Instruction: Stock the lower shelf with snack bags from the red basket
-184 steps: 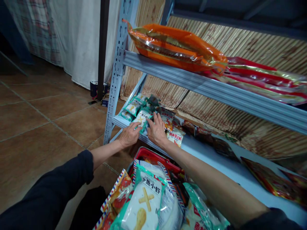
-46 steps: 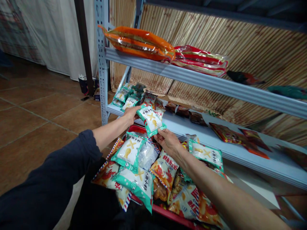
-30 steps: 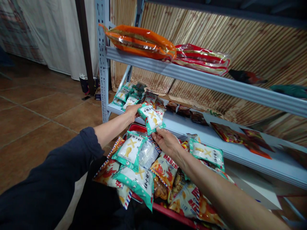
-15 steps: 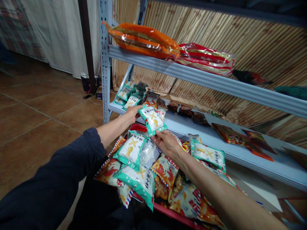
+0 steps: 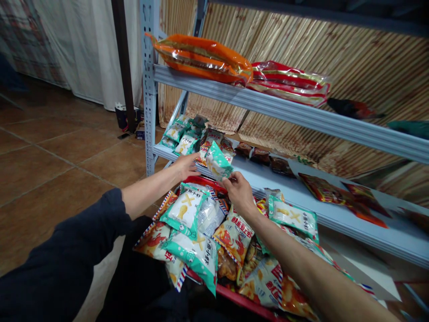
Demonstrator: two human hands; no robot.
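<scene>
A small green-and-white snack bag (image 5: pixel 216 160) is tilted on its side in front of the lower shelf. My right hand (image 5: pixel 238 190) pinches it by its lower end. To its left is my left hand (image 5: pixel 187 166), fingers stretched and apart from the bag. Below both hands a red basket (image 5: pixel 241 300) is heaped with snack bags, among them a green-and-white bag (image 5: pixel 185 209) on top and an orange-and-white bag (image 5: pixel 234 232). Behind the held bag, green-and-white bags (image 5: pixel 186 144) and red-and-white bags stand on the lower shelf (image 5: pixel 268 179).
The upper shelf (image 5: pixel 221 87) carries a large orange bag (image 5: pixel 201 56) and a red striped bag (image 5: pixel 291 82). Further right on the lower shelf lie flat dark red packets (image 5: pixel 321 188). A metal upright (image 5: pixel 149 89) bounds the rack at left, beside the tiled floor (image 5: pixel 50 179).
My left hand has let go of the green-and-white bag and drawn slightly back. In my right hand the bag has turned to a more upright, edge-on tilt.
</scene>
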